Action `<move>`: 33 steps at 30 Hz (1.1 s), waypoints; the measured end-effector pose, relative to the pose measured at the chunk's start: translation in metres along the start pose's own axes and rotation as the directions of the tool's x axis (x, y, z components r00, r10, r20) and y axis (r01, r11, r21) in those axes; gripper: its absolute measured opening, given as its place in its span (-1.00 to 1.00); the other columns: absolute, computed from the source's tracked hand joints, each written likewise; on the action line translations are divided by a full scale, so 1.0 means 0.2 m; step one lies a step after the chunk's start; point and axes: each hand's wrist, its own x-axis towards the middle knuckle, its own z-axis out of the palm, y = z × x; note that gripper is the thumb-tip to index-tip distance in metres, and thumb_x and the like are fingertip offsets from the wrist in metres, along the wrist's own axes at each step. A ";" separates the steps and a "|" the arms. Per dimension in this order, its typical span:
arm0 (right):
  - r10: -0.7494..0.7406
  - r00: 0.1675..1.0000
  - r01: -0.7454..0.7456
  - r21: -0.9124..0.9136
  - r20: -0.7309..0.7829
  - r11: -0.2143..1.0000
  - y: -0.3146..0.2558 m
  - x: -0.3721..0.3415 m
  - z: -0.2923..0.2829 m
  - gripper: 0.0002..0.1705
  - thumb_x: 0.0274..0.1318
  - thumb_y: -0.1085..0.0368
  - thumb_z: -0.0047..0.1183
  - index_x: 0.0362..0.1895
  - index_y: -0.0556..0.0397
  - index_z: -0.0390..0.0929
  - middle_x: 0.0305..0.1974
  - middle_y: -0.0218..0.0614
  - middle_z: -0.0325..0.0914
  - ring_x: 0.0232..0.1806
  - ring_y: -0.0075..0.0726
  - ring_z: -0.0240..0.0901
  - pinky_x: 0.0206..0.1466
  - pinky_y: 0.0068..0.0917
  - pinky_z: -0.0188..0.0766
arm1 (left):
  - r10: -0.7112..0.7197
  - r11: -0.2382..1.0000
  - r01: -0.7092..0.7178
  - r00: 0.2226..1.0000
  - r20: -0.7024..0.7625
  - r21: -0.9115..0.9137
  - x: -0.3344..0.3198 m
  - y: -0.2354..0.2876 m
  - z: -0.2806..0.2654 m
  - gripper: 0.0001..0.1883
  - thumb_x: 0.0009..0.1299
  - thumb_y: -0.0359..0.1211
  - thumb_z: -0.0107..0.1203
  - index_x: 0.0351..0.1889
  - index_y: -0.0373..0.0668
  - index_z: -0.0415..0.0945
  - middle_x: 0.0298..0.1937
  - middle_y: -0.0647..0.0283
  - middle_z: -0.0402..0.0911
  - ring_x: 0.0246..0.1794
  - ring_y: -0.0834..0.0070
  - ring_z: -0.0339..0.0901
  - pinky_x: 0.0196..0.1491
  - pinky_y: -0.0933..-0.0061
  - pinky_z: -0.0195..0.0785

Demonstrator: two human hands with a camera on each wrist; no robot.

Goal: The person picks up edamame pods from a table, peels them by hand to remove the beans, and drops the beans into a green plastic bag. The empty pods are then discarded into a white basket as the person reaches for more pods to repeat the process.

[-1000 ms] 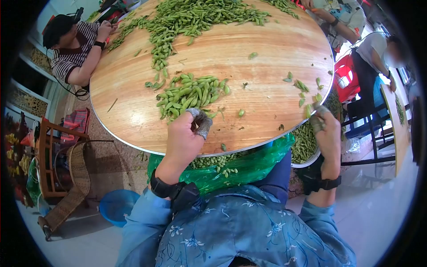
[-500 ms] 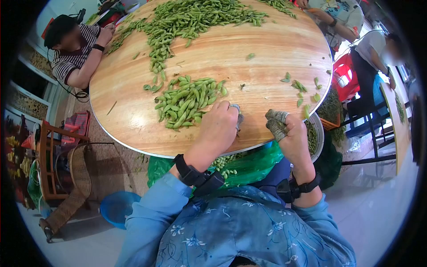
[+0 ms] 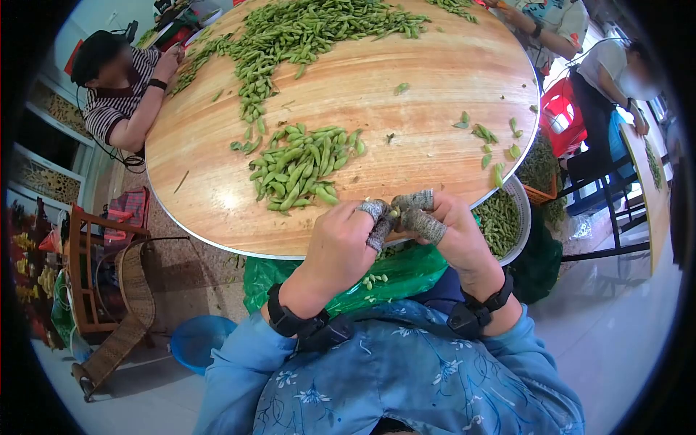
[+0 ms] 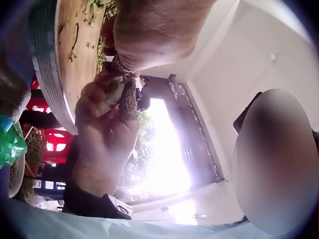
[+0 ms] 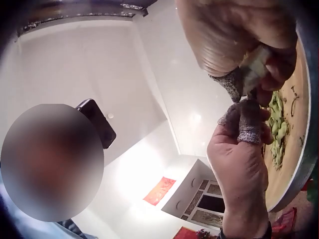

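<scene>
Over the table's near edge, both hands meet fingertip to fingertip at a green soybean pod (image 3: 394, 213), which is mostly hidden. My left hand (image 3: 335, 245) pinches it from the left with thumb and forefinger in grey knitted finger covers. From the other side my right hand (image 3: 462, 239) pinches it too, its thumb and forefinger covered alike. Something pale green (image 5: 255, 68) lies within the right hand's curled fingers in the right wrist view. A small heap of pods (image 3: 301, 167) lies on the wooden table (image 3: 428, 94) beyond the left hand.
A large pod heap (image 3: 297, 36) covers the table's far side; loose pods (image 3: 484, 133) lie at right. Below the edge are a green plastic bag (image 3: 272, 279) and a white basket (image 3: 523, 210) with pods. A person in stripes (image 3: 134, 101) sits at left. A blue basin (image 3: 199, 341) stands on the floor.
My left hand has moved from the small heap rightward and toward me. The right hand has come left from the table's right edge, and the two now meet at the pod.
</scene>
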 end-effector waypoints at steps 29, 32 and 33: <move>-0.498 0.757 -0.146 -0.853 -0.422 0.501 -0.12 -0.30 -0.50 -0.84 -0.10 0.53 -0.03 -0.32 0.26 0.42 -0.54 -0.29 0.45 -0.50 -0.54 0.29 -0.43 -0.57 0.26 | -0.101 0.994 0.106 0.981 0.165 -0.020 -0.17 -0.08 -0.21 -0.78 0.05 -0.43 0.11 -0.31 -0.18 0.48 -0.48 0.21 0.38 -0.46 0.30 0.38 -0.43 0.35 0.25; -0.531 0.713 -0.046 -0.787 -0.457 0.616 -0.13 -0.31 -0.49 -0.87 -0.08 0.51 -0.01 -0.35 0.27 0.41 -0.50 -0.37 0.46 -0.47 -0.58 0.30 -0.38 -0.64 0.26 | 0.010 0.949 -0.006 1.000 -0.010 0.316 -0.06 -0.19 -0.22 -0.81 0.04 -0.45 0.09 -0.35 -0.18 0.49 -0.39 0.18 0.39 -0.36 0.25 0.38 -0.38 0.29 0.27; -0.438 0.759 -0.098 -0.750 -0.481 0.654 -0.13 -0.32 -0.48 -0.83 -0.05 0.49 0.02 -0.30 0.26 0.42 -0.45 -0.40 0.46 -0.42 -0.58 0.35 -0.31 -0.67 0.30 | 0.012 0.949 -0.008 1.000 -0.010 0.316 -0.05 -0.23 -0.21 -0.81 0.04 -0.45 0.09 -0.35 -0.18 0.49 -0.39 0.18 0.39 -0.36 0.25 0.38 -0.38 0.29 0.27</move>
